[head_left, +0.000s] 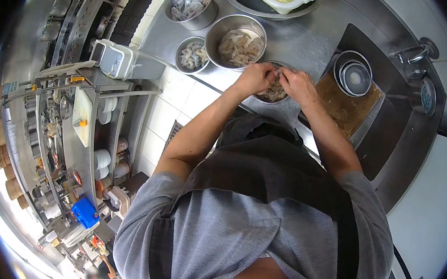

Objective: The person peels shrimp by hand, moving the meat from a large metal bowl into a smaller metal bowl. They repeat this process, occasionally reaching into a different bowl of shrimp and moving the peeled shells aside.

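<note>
My left hand (257,79) and my right hand (298,86) meet above a metal bowl of shrimp shells (273,94). Their fingers are pinched together on a small greyish shrimp (277,73), mostly covered by the fingertips. Just beyond my left hand stands a large steel pot (212,56) with whole raw shrimp (240,45) in it. To its left, a smaller metal bowl (179,67) holds peeled shrimp (193,56).
Further back are a metal pot (204,20) with a plastic bag and a white tray (286,7) of cut greens. On the right, nested bowls (354,74) rest on a brown board (342,104) across the sink (386,136). Shelving (98,129) stands left; another person (105,272) is far off.
</note>
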The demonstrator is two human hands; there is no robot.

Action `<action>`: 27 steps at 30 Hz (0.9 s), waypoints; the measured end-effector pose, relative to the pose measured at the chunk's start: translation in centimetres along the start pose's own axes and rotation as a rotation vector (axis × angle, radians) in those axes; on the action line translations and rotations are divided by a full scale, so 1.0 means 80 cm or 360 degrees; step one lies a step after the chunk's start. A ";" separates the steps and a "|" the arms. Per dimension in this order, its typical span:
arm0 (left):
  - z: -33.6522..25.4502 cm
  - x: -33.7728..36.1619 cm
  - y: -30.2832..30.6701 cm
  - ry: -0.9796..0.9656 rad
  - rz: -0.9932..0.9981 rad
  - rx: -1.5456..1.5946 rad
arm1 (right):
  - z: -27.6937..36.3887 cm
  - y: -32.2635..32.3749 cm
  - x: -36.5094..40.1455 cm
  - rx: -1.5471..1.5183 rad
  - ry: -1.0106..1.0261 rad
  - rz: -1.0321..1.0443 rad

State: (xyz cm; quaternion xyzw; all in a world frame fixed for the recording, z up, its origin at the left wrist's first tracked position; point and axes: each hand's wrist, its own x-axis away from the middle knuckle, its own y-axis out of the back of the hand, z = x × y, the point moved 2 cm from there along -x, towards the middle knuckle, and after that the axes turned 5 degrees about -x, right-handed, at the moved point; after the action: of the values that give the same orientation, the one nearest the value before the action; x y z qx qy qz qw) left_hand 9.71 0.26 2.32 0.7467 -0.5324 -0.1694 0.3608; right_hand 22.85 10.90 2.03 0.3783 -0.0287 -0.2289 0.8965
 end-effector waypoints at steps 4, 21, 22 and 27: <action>-0.005 0.000 0.002 -0.0019 -0.0037 -0.0014 | -0.008 -0.006 0.000 -0.0105 0.0019 -0.0052; -0.003 0.006 0.019 0.0134 0.0086 0.0056 | -0.043 -0.014 0.002 -0.0737 -0.0540 0.0119; 0.004 0.005 0.018 0.0088 0.0088 0.0069 | -0.039 -0.014 0.004 -0.0726 -0.0493 0.0113; 0.007 0.005 0.017 0.0002 0.0092 0.0156 | -0.023 -0.010 0.004 -0.0835 -0.0390 0.0052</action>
State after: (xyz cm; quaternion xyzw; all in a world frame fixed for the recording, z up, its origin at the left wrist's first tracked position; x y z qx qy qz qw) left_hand 8.58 -0.55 2.98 0.7480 -0.5611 -0.1322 0.3289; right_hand 23.24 11.51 0.17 0.1025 -0.0828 -0.2580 0.9571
